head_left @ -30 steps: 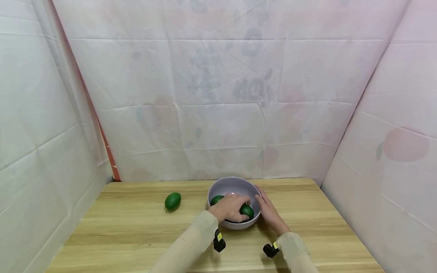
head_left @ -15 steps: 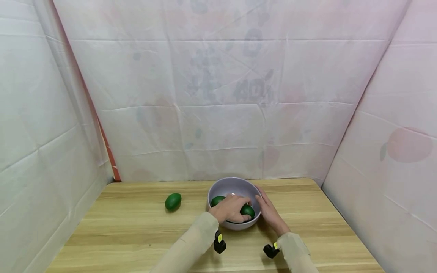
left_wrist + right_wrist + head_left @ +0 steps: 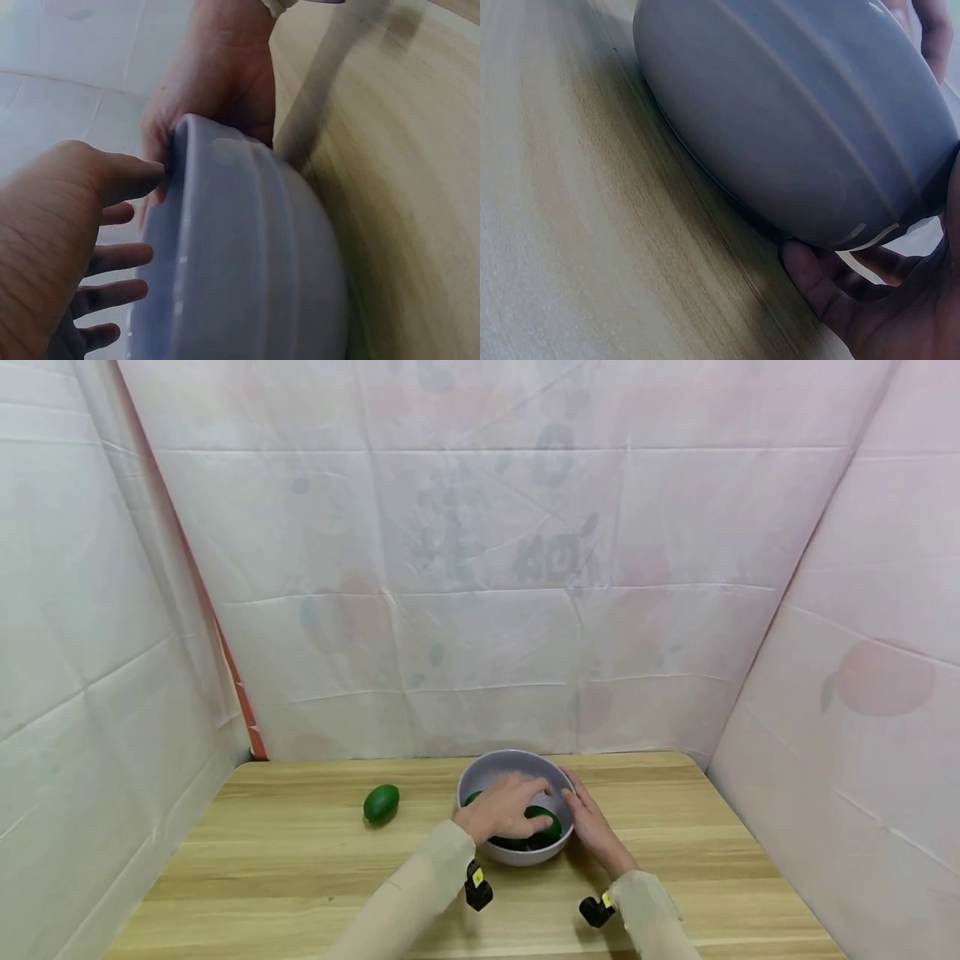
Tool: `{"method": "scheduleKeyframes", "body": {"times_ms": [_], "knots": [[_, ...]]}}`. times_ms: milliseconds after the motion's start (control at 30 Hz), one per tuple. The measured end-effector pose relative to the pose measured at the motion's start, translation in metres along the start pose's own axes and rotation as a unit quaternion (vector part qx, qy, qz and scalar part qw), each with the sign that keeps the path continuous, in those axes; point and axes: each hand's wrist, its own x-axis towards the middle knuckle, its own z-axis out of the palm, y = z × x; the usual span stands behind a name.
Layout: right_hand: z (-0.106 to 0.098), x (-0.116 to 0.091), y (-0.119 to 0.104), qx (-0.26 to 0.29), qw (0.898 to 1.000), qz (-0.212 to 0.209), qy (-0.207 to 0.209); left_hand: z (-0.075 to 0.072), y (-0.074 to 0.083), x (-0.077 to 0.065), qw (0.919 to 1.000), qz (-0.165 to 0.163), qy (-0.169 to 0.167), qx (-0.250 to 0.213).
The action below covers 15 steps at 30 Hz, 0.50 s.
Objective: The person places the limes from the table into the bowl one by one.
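Note:
A lavender-grey bowl [image 3: 487,768] stands near the back of the wooden table. Inside it lie several dark green oval fruits, one of them [image 3: 547,833] at the right near the rim. Over the bowl is my left hand [image 3: 506,806], its fingers spread apart and holding nothing, the thumb close above that fruit. The left wrist view shows its fingers loose beside the bowl [image 3: 240,247]. My right hand [image 3: 592,831] holds the bowl by its right side, with fingers [image 3: 810,277] curving along the outer wall. My left hand hides part of the bowl's contents.
Another green oval fruit [image 3: 381,804] lies on the table [image 3: 285,868] left of the bowl. White sheeting [image 3: 480,643] hangs behind the table and along both sides. A small black camera mount is strapped to each wrist.
My left hand has loosened from the green fruit at the bowl's right, its fingers spreading and lifting a little. The fruit stays in the bowl. My right hand keeps its place.

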Motion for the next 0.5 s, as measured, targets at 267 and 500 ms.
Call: {"method": "scheduleKeyframes", "body": {"times_ms": [267, 500], "knots": [[0.0, 0.001, 0.003, -0.008, 1.0, 0.002, 0.003, -0.018, -0.005, -0.005, 0.9983, -0.001, 0.056, 0.016], [-0.001, 0.001, 0.004, -0.011, 1.0, 0.004, 0.009, -0.032, -0.016, -0.01, 0.9968, -0.01, 0.076, 0.02]]}}
